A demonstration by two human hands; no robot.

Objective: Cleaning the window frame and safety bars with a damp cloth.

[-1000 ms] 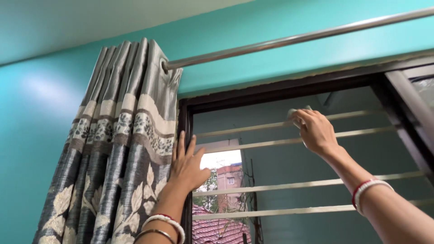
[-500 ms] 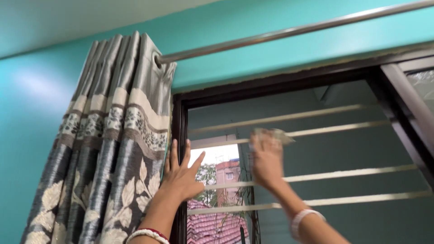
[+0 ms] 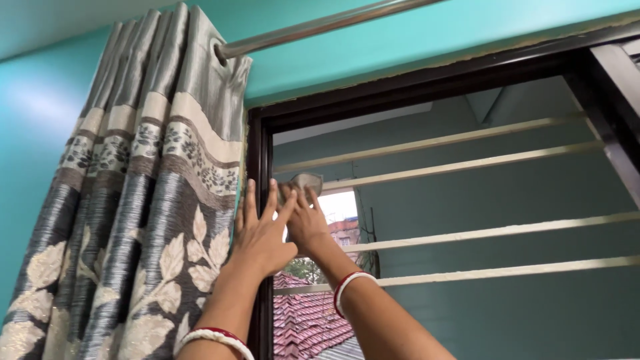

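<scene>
The left hand lies flat with fingers spread on the dark frame beside the curtain, holding nothing, while the right hand, just right of it, presses a grey cloth against a window bar.

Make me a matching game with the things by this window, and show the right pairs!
Things:
1. curtain
2. cloth
3. left hand
4. roof

Places:
A. under the right hand
B. outside, low down
C. hanging from the rod
D. flat on the dark frame

Pairs: 1-C, 2-A, 3-D, 4-B
</scene>
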